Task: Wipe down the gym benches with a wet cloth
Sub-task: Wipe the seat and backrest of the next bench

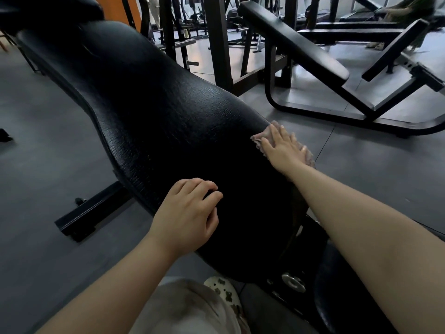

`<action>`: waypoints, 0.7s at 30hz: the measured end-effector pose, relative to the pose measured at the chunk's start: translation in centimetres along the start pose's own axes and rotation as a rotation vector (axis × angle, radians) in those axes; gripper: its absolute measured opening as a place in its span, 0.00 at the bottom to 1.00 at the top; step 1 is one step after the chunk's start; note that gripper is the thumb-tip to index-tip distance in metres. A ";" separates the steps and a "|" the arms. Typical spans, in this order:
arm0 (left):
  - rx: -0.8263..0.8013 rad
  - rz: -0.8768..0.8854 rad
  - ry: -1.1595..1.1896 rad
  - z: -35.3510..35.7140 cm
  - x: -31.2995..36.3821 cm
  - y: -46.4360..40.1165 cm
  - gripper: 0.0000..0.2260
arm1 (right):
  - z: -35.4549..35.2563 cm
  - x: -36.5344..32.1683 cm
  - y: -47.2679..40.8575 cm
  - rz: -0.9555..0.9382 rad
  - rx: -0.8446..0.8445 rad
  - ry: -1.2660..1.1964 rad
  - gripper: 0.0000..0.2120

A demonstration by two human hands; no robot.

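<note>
A gym floor of grey rubber tiles [356, 169] carries black steel frames and padded equipment under dim light. Nearest the camera, below the bench's near end, a light trouser leg [183, 309] and a white clog [222, 291] show. The long black bench pad [149, 112], its vinyl grained and glossy, runs diagonally from the lower right up to the upper left. On the pad's near end rests the left hand [186, 213], holding nothing, its fingers loosely curled with their tips touching the vinyl. Further along the pad, at its right edge, the right hand [281, 147] lies flat with straight, spread fingers pressing a pinkish cloth [261, 137] against the upholstery; the cloth peeks out around the fingers and hangs a little over the pad's edge. Beyond the pad's right edge stands an inclined bench [296, 42] on a curved black base, well apart from the hands, and behind it more racks [221, 32].
</note>
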State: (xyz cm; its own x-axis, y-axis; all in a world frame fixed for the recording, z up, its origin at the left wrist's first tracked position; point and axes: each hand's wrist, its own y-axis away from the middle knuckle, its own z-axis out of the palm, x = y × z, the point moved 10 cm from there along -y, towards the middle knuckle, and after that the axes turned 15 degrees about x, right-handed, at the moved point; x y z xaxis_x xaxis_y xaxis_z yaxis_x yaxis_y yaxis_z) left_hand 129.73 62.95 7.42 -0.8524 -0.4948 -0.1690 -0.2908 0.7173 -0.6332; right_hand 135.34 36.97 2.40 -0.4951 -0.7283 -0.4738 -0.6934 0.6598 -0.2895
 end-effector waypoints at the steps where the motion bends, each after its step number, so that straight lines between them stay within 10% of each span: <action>1: -0.005 0.000 -0.002 0.1 0.0 0.0 0.15 | -0.1 1.0 0.3 0.034 0.002 0.004 0.29; 11: 0.007 0.003 0.016 -0.2 0.1 -0.1 0.15 | 0.0 5.4 9.6 0.298 0.042 -0.105 0.29; 21: 0.169 -0.227 -0.053 -3.4 -4.1 2.4 0.17 | -0.8 -4.4 24.4 -0.027 -0.016 0.076 0.32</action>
State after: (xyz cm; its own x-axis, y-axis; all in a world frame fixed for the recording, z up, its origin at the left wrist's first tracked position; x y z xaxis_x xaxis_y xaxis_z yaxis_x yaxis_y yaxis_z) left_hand 131.07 68.35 9.18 -0.7484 -0.6617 -0.0451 -0.3913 0.4954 -0.7756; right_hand 120.21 56.13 -1.85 -0.5138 -0.7583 -0.4012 -0.7153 0.6369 -0.2877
